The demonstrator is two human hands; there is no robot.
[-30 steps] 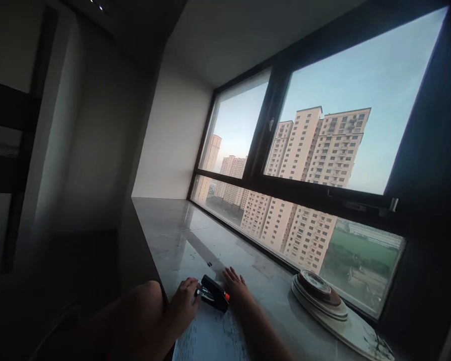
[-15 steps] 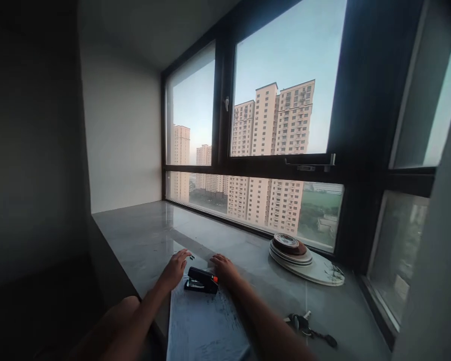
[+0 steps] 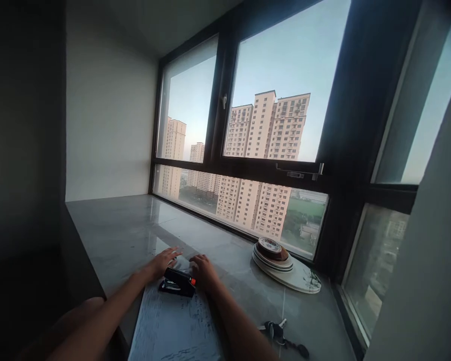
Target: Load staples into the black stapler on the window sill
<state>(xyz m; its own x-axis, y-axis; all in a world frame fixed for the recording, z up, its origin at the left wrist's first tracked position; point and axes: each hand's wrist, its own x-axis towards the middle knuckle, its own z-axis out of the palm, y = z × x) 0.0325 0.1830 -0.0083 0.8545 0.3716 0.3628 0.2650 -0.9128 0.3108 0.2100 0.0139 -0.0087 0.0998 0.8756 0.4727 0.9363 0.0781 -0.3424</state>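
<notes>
A black stapler (image 3: pixel 177 283) with an orange end lies on a sheet of printed paper (image 3: pixel 175 326) on the grey marble window ledge (image 3: pixel 116 225). My left hand (image 3: pixel 161 261) rests just behind the stapler's left side with fingers stretched out flat on the paper. Behind the stapler's right end, my right hand (image 3: pixel 203 271) lies with knuckles bent and fingertips down on the paper's far edge. Neither hand holds the stapler.
A stack of round plates (image 3: pixel 281 260) sits by the window at the right. A bunch of keys (image 3: pixel 281 335) lies on the ledge near my right forearm. The ledge's front edge drops off at the left. My knee (image 3: pixel 78 321) shows at lower left.
My left hand let go of the stapler and moved beyond it, flat on the paper. The view swung right and down, bringing the keys into sight.
</notes>
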